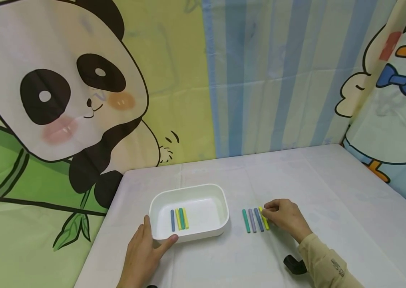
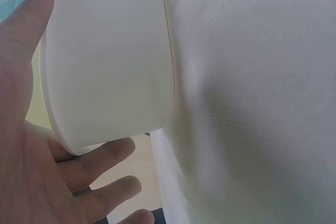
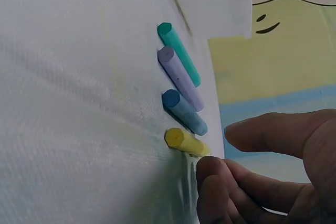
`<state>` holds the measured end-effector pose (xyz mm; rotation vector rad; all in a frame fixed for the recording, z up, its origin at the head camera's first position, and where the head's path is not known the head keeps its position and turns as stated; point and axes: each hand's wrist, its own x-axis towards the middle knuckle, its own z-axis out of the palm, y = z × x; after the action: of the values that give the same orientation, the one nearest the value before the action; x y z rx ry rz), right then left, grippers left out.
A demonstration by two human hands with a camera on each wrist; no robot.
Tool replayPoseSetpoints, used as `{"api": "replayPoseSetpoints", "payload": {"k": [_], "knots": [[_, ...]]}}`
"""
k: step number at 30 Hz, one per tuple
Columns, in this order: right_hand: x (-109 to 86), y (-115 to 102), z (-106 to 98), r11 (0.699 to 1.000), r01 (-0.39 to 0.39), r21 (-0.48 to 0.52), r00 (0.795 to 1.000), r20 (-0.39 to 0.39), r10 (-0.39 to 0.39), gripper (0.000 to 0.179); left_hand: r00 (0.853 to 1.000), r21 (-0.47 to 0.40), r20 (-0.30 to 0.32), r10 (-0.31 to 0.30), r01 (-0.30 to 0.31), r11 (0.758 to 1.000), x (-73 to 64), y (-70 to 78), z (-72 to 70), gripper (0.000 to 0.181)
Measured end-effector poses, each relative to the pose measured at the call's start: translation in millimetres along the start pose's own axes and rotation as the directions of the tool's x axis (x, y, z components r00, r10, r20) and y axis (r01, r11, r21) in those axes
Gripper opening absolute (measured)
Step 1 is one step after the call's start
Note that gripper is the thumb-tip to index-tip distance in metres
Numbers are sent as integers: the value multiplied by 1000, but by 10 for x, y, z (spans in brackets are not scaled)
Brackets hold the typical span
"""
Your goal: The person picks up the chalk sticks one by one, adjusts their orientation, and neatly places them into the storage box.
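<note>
My left hand [image 1: 143, 252] rests against the near left corner of a white plastic tray [image 1: 206, 214], its thumb along the near side and its relaxed fingers at the left end. Inside the tray lie several chalk sticks: blue, yellow and green. My right hand [image 1: 285, 218] is at the far end of a yellow chalk stick [image 3: 181, 140], which lies on the table. In the right wrist view the thumb [image 3: 262, 132] stands apart from the bent fingers. Beside the yellow stick lie a blue one [image 3: 184, 112], a purple one [image 3: 180, 78] and a green one [image 3: 178, 53].
A white cloth covers the table [image 1: 224, 264]. Behind it hang a panda-print curtain [image 1: 174, 80] and a striped one. A black curved object [image 1: 294, 265] shows by the right sleeve [image 1: 323, 256]. The row of chalk lies to the right of the tray.
</note>
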<state>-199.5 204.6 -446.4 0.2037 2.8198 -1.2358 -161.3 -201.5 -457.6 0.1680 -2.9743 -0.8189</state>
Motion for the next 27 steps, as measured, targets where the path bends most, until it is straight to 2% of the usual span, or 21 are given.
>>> {"api": "replayPoseSetpoints", "payload": {"k": [18,27], "knots": [[108,41,77,997,45,-62,999,-7,-45,25,1000,-4,12,-11,11,1000,2,18,-5,136],[105,17,88,996,39,-80,999,-14,-40,24,1000,-6,8,-8,8,1000,4,4,-2,137]]}}
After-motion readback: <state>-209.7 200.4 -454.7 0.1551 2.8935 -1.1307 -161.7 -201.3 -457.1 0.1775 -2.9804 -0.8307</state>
